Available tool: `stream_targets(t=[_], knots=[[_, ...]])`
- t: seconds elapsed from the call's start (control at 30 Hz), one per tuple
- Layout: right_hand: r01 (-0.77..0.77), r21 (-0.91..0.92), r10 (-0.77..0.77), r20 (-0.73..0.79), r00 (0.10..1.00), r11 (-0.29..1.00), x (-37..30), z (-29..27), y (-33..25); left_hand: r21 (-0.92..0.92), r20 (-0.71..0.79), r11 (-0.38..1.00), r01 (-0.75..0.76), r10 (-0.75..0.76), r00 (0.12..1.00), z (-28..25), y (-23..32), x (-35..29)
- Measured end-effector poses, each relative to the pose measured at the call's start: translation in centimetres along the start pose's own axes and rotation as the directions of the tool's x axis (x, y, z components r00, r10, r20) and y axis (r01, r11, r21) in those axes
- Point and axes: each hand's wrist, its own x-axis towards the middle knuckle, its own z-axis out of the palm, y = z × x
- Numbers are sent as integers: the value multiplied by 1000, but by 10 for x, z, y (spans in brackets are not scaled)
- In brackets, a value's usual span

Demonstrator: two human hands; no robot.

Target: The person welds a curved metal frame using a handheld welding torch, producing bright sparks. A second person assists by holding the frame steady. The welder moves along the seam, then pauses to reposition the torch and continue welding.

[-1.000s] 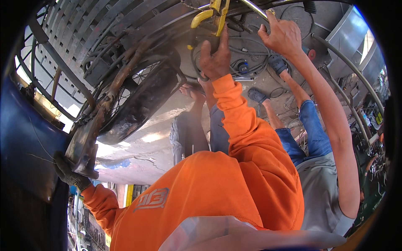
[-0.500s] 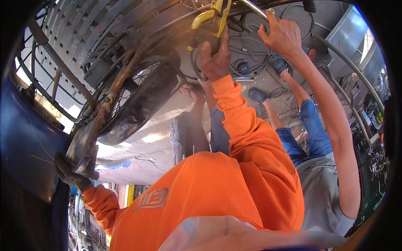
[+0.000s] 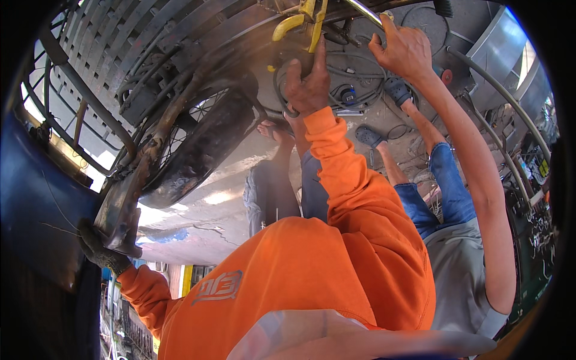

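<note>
At the left, my left hand (image 3: 103,251) in a dark knit glove is closed around the lower end of a worn, rusty metal frame (image 3: 157,135). Beside that frame hangs a spoked wheel with a dark tyre (image 3: 201,147). My bare right hand (image 3: 308,89) is raised at the top middle, thumb and index finger stretched apart. Its index fingertip reaches the lower end of a yellow clamp-like tool (image 3: 315,30); contact is unclear. The other fingers are mostly hidden. A co-worker's hand (image 3: 408,51) is closed at a shiny metal rod (image 3: 363,11) to the right.
A dark blue rounded panel (image 3: 48,198) stands at the far left. Grey slatted metal (image 3: 120,36) fills the upper left. Cables (image 3: 366,69) lie coiled on the floor near the co-worker's shoe (image 3: 369,137). A curved pipe (image 3: 510,96) runs down the right side.
The yellow tool and my right index finger have shifted very slightly. My left hand keeps its hold on the metal frame, and the co-worker's hand stays at the rod.
</note>
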Motion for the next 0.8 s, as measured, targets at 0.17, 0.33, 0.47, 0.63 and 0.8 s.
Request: stream_targets(t=[0.17,0.33,0.47,0.63,0.8], knots=[[31,1,-31,-7,999,1000,2,0,3,-63,-51,995,79,-82,995,0,-3,0],[-4,24,3,8,1000,1000,3,0,1,42,-19,998,53,-52,998,-2,2,2],[79,40,-78,-35,996,996,-1,0,-3,79,11,996,-32,31,999,-3,5,1],[35,16,-35,-29,999,999,-5,-2,-2,121,11,989,-83,82,997,-1,6,0],[2,17,-2,-1,1000,1000,-3,-2,3,37,-17,999,12,-11,1000,0,9,0]])
